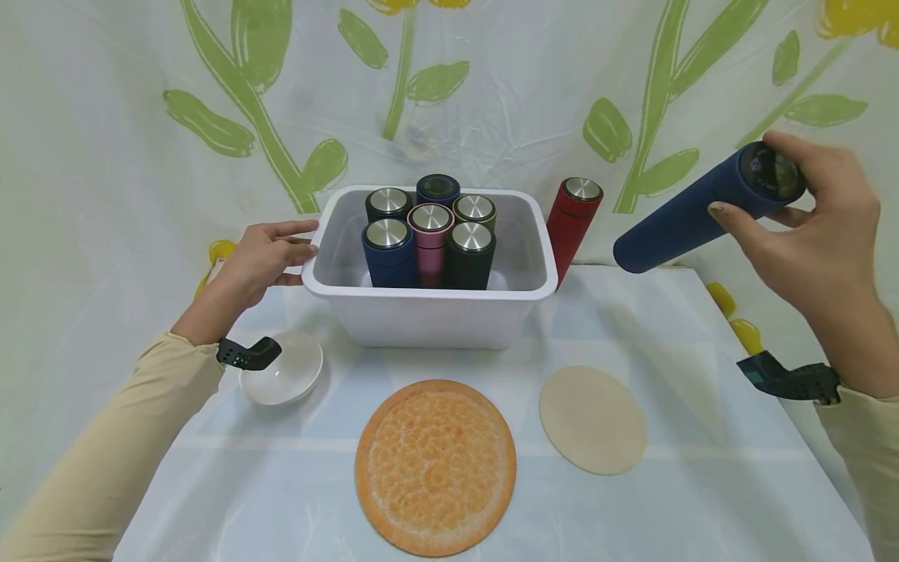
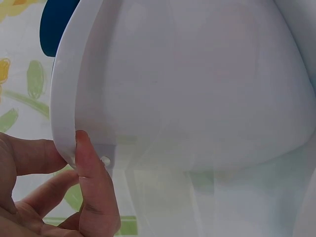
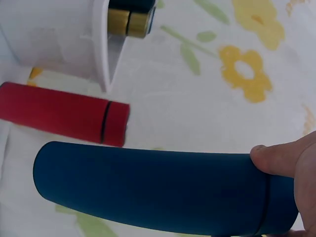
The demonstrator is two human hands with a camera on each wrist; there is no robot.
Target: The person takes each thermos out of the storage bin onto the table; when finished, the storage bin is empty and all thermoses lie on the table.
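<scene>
My right hand [image 1: 832, 203] grips a dark blue thermos flask [image 1: 691, 207] round its lid end. The flask is held tilted in the air, its base pointing down and left, to the right of a red thermos flask [image 1: 574, 226]. That red flask stands on the table beside a white plastic tub [image 1: 428, 318]. At the tub's left end, my left hand [image 1: 263, 261] pinches the rim between thumb [image 2: 91, 177] and fingers. Several flasks stand upright inside the tub, among them a pink one [image 1: 431, 246], a blue one [image 1: 389, 257] and a dark green one [image 1: 470, 261].
A round golden flatbread [image 1: 435, 468] lies at the front of the table, with a pale beige disc [image 1: 593, 420] to its right. Near my left wrist sits a white bowl [image 1: 284, 371]. Behind the tub hangs a white sheet [image 1: 506, 101] with flower patterns.
</scene>
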